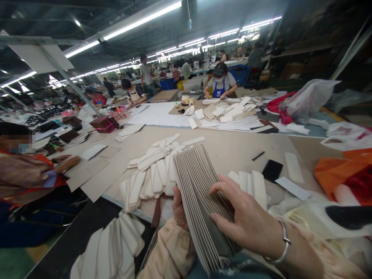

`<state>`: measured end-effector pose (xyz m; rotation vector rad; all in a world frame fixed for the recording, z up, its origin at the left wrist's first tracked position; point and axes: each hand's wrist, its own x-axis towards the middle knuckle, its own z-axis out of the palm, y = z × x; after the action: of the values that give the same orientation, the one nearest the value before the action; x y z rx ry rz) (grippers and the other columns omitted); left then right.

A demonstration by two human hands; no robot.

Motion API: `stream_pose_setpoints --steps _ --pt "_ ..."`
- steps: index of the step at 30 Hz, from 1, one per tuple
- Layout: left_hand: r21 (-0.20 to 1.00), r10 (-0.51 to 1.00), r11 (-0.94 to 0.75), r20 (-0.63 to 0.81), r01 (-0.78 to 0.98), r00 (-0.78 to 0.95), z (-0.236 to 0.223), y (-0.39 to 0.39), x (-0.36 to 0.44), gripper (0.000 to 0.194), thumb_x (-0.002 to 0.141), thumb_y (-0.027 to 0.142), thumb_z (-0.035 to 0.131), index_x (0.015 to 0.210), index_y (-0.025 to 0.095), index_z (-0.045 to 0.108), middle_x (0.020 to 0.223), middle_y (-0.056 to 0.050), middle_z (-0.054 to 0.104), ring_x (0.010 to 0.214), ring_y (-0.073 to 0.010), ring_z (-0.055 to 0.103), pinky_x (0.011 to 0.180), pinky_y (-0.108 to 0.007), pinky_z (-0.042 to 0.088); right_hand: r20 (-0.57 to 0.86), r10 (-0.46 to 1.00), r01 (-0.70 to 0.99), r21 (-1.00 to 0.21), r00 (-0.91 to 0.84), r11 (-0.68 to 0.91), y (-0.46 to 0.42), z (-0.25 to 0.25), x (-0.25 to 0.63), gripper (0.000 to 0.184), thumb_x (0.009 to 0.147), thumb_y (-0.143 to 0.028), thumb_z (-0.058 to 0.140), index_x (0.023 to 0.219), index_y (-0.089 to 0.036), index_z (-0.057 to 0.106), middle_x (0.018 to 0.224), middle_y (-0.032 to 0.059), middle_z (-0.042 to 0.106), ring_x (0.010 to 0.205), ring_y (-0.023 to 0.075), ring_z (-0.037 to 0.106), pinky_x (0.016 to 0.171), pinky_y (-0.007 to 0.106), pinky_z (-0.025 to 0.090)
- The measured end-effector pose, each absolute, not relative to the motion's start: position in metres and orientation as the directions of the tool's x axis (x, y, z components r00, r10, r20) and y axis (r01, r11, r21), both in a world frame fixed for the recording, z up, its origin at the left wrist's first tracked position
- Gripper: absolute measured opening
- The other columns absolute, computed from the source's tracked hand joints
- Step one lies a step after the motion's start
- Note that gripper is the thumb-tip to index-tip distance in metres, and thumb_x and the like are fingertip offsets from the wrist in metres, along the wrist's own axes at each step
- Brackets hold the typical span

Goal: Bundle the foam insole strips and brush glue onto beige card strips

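A thick stack of long grey panels with rounded ends and pale edges is held up in front of me, its upper end tilted away and the panels slightly fanned. My left hand grips its left side, thumb showing and the other fingers hidden behind it. Across the right side lies my right hand, thumb and bent fingers against the panels, a silver bangle on the wrist. Beyond the stack, loose white panels lie heaped on the table. More white panels overlap on a dark surface at lower left.
On the beige table lie a black phone, a dark pen and further white panels. An orange bag and clear plastic sit at right. Co-workers sit at left and across the table.
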<state>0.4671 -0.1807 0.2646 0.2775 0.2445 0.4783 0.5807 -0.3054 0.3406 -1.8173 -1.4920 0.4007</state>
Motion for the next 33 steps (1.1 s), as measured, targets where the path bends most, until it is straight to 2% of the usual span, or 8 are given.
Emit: stream_pose_setpoints --steps 2,4,8,11,14,20,26,33 --pt "0.342 0.459 0.855 -0.152 -0.389 0.875 0.261 -0.179 0.466 0.066 0.085 0.068 0.031 0.109 0.018 0.067 0.121 -0.008 0.065 0.131 -0.0300 0.041 0.112 -0.048 0.025 0.220 0.944 0.715 -0.699 0.246 -0.023 -0.307 0.338 0.581 0.037 0.077 -0.014 0.055 0.112 -0.024 0.053 0.137 0.0125 0.040 0.138 0.0269 0.028 0.101 0.042 0.042" --pt "0.354 0.427 0.862 -0.118 -0.364 0.897 0.259 -0.178 0.465 0.068 0.084 0.069 0.032 0.109 0.017 0.067 0.123 -0.009 0.064 0.132 -0.0309 0.039 0.113 -0.048 0.024 0.226 0.952 0.725 -0.688 0.207 0.006 -0.308 0.335 0.581 0.035 0.079 -0.011 0.051 0.110 -0.027 0.059 0.146 0.0102 0.026 0.141 0.0258 0.021 0.104 0.041 0.040" --pt "0.323 0.429 0.866 -0.092 -0.381 0.898 0.260 -0.179 0.465 0.074 0.082 0.072 0.032 0.113 0.014 0.066 0.125 -0.011 0.062 0.131 -0.0326 0.041 0.113 -0.049 0.023 0.247 0.953 0.737 -0.675 0.177 0.039 -0.307 0.331 0.580 0.035 0.081 -0.010 0.050 0.105 -0.030 0.065 0.152 0.0041 0.012 0.141 0.0240 0.022 0.109 0.040 0.033" --pt "0.324 0.435 0.866 -0.116 -0.380 0.893 0.260 -0.179 0.466 0.076 0.080 0.074 0.033 0.115 0.015 0.065 0.127 -0.012 0.061 0.130 -0.0333 0.041 0.112 -0.050 0.023 0.258 0.947 0.735 -0.677 0.194 0.034 -0.306 0.331 0.578 0.030 0.083 -0.015 0.051 0.105 -0.030 0.067 0.153 0.0039 0.012 0.140 0.0237 0.025 0.110 0.040 0.032" --pt "0.336 0.429 0.870 -0.151 -0.362 0.891 0.259 -0.179 0.466 0.076 0.077 0.076 0.037 0.117 0.016 0.063 0.132 -0.012 0.057 0.130 -0.0343 0.041 0.111 -0.051 0.026 0.245 0.944 0.739 -0.674 0.220 0.003 -0.306 0.333 0.577 0.023 0.085 -0.027 0.055 0.104 -0.027 0.067 0.153 0.0080 0.016 0.141 0.0262 0.023 0.109 0.042 0.033" --pt "0.315 0.436 0.872 -0.157 -0.374 0.886 0.258 -0.178 0.465 0.072 0.080 0.072 0.037 0.117 0.017 0.063 0.132 -0.010 0.057 0.132 -0.0325 0.039 0.111 -0.048 0.027 0.179 0.945 0.737 -0.670 0.274 -0.087 -0.306 0.339 0.573 0.034 0.075 -0.049 0.066 0.098 -0.025 0.068 0.151 0.0144 0.022 0.140 0.0314 0.023 0.105 0.047 0.037" --pt "0.308 0.415 0.878 -0.107 -0.366 0.904 0.255 -0.177 0.464 0.076 0.081 0.073 0.033 0.120 0.015 0.061 0.129 -0.010 0.059 0.133 -0.0319 0.038 0.113 -0.047 0.024 0.184 0.938 0.732 -0.675 0.293 -0.096 -0.302 0.339 0.569 0.034 0.069 -0.048 0.073 0.091 -0.022 0.067 0.149 0.0149 0.022 0.139 0.0352 0.023 0.102 0.050 0.040" --pt "0.307 0.440 0.872 -0.147 -0.382 0.886 0.256 -0.177 0.463 0.075 0.081 0.074 0.031 0.115 0.016 0.064 0.124 -0.009 0.063 0.131 -0.0315 0.040 0.112 -0.047 0.025 0.198 0.937 0.740 -0.667 0.288 -0.087 -0.301 0.339 0.568 0.030 0.070 -0.043 0.073 0.090 -0.022 0.065 0.150 0.0139 0.020 0.140 0.0343 0.023 0.102 0.050 0.041"
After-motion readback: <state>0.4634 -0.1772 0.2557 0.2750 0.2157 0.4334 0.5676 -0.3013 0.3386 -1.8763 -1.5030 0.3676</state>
